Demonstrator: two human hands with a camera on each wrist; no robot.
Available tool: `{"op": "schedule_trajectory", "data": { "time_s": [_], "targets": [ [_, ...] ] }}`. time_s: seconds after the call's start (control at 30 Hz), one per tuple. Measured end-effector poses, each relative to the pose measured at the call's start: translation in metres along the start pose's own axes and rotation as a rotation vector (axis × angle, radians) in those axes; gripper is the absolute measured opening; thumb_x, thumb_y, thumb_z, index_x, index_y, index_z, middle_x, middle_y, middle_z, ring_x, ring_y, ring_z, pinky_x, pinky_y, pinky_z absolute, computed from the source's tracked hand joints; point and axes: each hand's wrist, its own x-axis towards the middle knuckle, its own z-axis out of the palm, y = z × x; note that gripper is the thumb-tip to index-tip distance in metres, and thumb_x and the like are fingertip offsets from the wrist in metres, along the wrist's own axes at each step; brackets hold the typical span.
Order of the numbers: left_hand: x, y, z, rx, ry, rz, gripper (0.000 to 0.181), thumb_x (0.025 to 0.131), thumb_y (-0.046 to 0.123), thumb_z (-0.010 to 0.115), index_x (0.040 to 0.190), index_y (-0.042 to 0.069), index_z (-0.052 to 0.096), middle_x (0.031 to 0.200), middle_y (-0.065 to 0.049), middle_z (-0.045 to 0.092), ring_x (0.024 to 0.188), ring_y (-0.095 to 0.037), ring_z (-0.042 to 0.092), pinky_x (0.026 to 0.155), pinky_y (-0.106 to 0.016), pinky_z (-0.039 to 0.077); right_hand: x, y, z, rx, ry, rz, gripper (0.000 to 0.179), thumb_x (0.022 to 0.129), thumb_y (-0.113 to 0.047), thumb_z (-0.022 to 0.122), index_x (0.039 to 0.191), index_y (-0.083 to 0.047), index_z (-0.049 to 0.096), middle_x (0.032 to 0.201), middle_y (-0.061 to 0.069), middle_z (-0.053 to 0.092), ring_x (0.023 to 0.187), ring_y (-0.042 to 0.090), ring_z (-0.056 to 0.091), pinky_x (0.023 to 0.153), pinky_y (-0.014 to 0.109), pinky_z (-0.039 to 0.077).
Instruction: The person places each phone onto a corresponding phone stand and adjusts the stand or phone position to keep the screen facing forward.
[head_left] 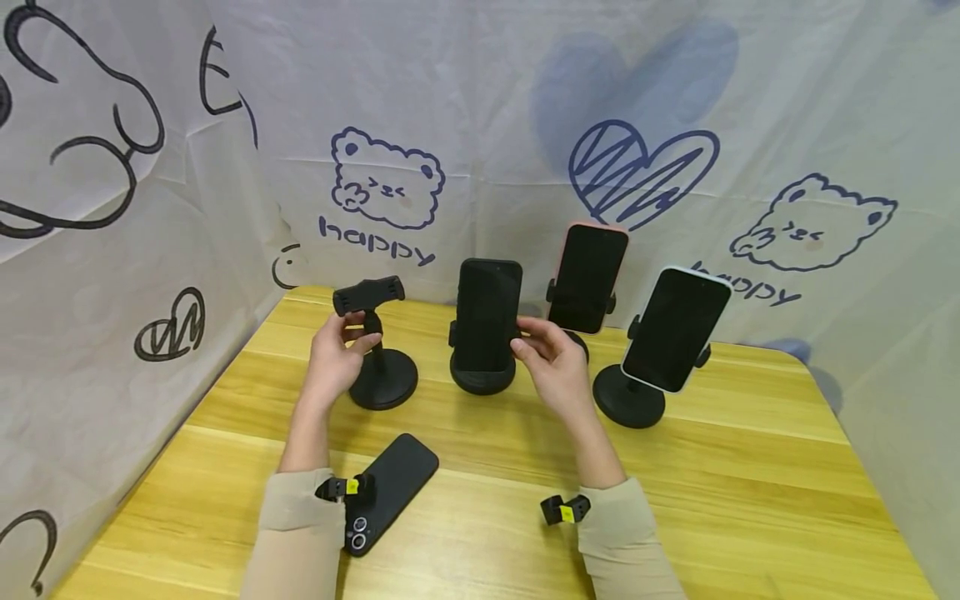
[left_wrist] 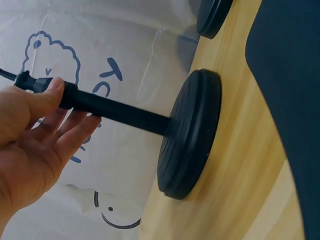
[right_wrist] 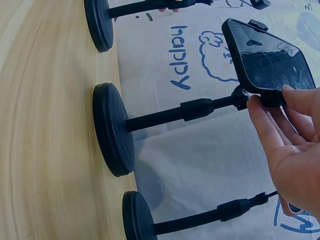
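Observation:
My left hand (head_left: 335, 358) holds the black stem of an unoccupied phone stand (head_left: 384, 382) at the left. In the left wrist view the thumb lies on the stem's collar (left_wrist: 67, 95), with the fingers around its other side. A black phone (head_left: 487, 317) is mounted upright on the middle stand (right_wrist: 114, 130). My right hand (head_left: 558, 367) is at that phone's right edge, where thumb and fingers pinch the holder's side clamp (right_wrist: 271, 99). Flat on the table, partly under the left wrist camera, lies another dark phone (head_left: 401, 475), its camera lenses facing up.
Two more stands hold phones to the right: a pink-edged phone (head_left: 590, 279) farther back and a white-edged phone (head_left: 677, 329) nearer. All stand on a wooden table (head_left: 750, 467). A pale cloth (head_left: 510, 125) with drawings hangs behind and at the sides.

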Motion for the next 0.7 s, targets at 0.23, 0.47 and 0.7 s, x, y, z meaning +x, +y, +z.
{"op": "schedule_trajectory", "data": {
  "time_s": [0.23,0.47,0.7],
  "targets": [
    [0.000,0.002,0.003,-0.008,-0.120,0.045,0.045,0.101,0.002,0.065,0.144,0.003,0.052,0.139,-0.027,0.054,0.124,-0.045,0.058,0.107,-0.057,0.050,0.000,0.000,0.001,0.000,0.003,-0.001,0.032,0.100,-0.002,0.068,0.132,-0.001,0.066,0.132,0.016,0.067,0.111,0.030,0.070,0.090,0.022,0.059],
    [0.002,0.002,0.010,0.006,-0.178,0.078,0.042,0.100,0.003,0.069,0.140,0.003,0.056,0.135,-0.025,0.058,0.120,-0.042,0.062,0.102,-0.055,0.054,0.000,0.001,0.001,-0.006,0.004,0.015,0.033,0.100,-0.003,0.068,0.133,-0.002,0.066,0.132,0.015,0.067,0.112,0.029,0.070,0.090,0.023,0.059],
    [0.003,-0.001,0.017,0.013,-0.175,0.079,0.042,0.099,0.003,0.070,0.139,0.004,0.057,0.135,-0.024,0.058,0.119,-0.041,0.063,0.100,-0.054,0.055,-0.001,-0.002,-0.001,-0.046,0.032,-0.035,0.031,0.101,-0.006,0.068,0.132,-0.003,0.069,0.130,0.015,0.068,0.116,0.029,0.068,0.092,0.021,0.057]
  ]
}}
